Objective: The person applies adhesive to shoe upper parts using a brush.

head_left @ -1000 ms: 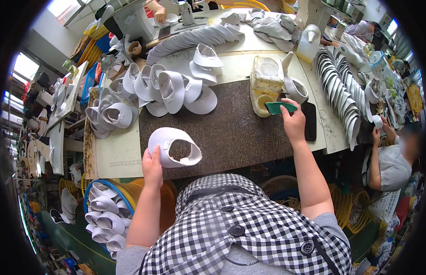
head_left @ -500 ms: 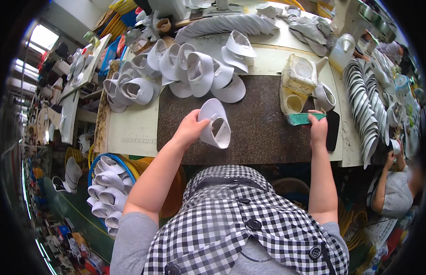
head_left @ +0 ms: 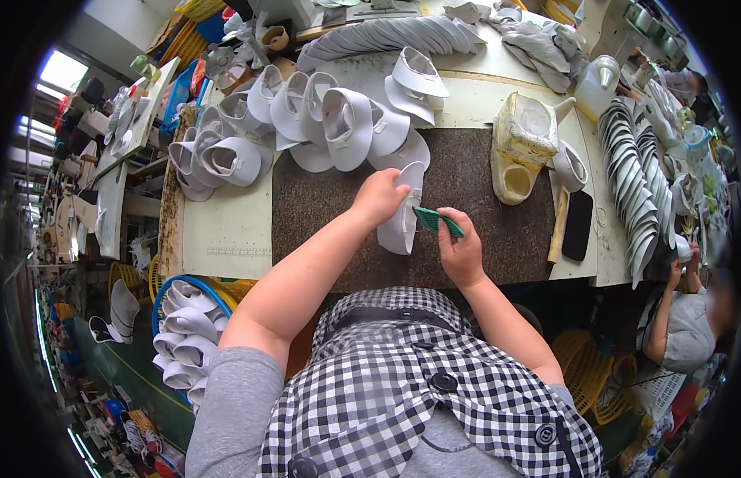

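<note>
While hands grip, curved white upper [head_left: 400,227], green brush [head_left: 436,221], speckled mat [head_left: 322,215]

L hand [head_left: 378,197] & R hand [head_left: 459,253] both fisted, close together, forearms stretched fwd.

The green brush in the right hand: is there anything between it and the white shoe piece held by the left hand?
Nothing visible: the green brush already reaches the white shoe piece on the dark mat.
</note>
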`<state>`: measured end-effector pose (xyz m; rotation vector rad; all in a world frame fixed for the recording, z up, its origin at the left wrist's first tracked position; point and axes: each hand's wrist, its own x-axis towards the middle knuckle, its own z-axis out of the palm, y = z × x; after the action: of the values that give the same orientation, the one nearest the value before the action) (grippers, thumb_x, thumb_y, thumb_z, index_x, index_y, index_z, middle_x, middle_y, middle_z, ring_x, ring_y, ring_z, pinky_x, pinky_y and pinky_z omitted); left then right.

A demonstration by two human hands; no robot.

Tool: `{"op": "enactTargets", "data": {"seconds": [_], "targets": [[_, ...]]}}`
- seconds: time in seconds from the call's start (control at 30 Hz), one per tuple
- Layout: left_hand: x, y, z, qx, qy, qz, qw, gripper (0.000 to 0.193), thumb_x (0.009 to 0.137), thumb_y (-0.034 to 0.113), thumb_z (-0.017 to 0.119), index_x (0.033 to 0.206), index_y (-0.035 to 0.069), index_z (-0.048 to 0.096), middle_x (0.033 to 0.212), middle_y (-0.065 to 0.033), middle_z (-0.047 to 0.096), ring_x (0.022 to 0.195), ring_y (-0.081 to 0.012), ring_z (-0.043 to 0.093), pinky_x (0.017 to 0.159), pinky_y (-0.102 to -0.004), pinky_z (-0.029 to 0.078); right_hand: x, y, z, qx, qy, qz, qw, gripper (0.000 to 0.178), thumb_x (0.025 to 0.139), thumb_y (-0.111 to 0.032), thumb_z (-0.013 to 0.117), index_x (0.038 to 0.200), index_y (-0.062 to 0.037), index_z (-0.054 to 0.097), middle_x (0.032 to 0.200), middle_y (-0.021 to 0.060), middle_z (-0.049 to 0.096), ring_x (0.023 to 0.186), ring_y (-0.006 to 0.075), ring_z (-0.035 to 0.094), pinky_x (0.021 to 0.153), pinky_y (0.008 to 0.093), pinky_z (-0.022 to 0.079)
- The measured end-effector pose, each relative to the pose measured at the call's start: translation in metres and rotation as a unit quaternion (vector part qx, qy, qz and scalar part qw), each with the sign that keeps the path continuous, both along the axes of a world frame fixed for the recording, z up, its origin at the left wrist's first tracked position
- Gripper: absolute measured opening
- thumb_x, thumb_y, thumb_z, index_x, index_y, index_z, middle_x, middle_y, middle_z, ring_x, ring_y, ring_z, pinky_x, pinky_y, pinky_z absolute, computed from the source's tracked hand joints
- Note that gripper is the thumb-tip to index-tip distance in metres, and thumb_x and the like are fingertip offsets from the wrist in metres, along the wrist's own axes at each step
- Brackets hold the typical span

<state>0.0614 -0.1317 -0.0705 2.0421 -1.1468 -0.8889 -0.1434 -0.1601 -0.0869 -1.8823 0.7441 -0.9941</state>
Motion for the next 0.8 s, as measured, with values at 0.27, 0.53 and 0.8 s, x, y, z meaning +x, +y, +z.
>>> {"op": "enactTargets", "data": {"seconds": [0.27,0.53,0.8], "targets": [[0.006,-0.002,-0.006,0.002,0.051,0.006,0.999,0.026,0.089,0.012,0.062,0.111,-0.002,0.064,0.092,-0.0115,0.070,0.079,-0.0160,0.066,0.072,-0.0315,0.052,0.024,-0.008,-0.015,-0.133,0.072,0.006,0.989,0.027,0.087,0.000,0.058,0.111,-0.0074,0.049,0.098,0.0159,0.060,0.085,0.0368,0.062,0.070,0.0418,0.051],[0.005,0.019,0.009,-0.014,0.178,0.039,0.983,0.025,0.091,0.008,0.059,0.115,-0.001,0.061,0.098,-0.0060,0.067,0.086,-0.0114,0.062,0.077,-0.0282,0.050,0.002,0.022,-0.014,-0.015,0.071,0.018,0.997,0.023,0.086,0.001,0.056,0.108,-0.0065,0.051,0.098,0.0183,0.059,0.087,0.0405,0.061,0.073,0.0435,0.050],[-0.012,0.060,0.014,-0.173,0.211,0.056,0.960,0.020,0.092,0.003,0.056,0.112,0.001,0.058,0.103,-0.0062,0.065,0.096,-0.0126,0.061,0.087,-0.0272,0.047,0.020,-0.035,-0.023,-0.100,0.032,0.007,0.994,0.025,0.087,0.003,0.057,0.109,-0.0068,0.051,0.095,0.0179,0.060,0.085,0.0388,0.061,0.072,0.0407,0.050]]}}
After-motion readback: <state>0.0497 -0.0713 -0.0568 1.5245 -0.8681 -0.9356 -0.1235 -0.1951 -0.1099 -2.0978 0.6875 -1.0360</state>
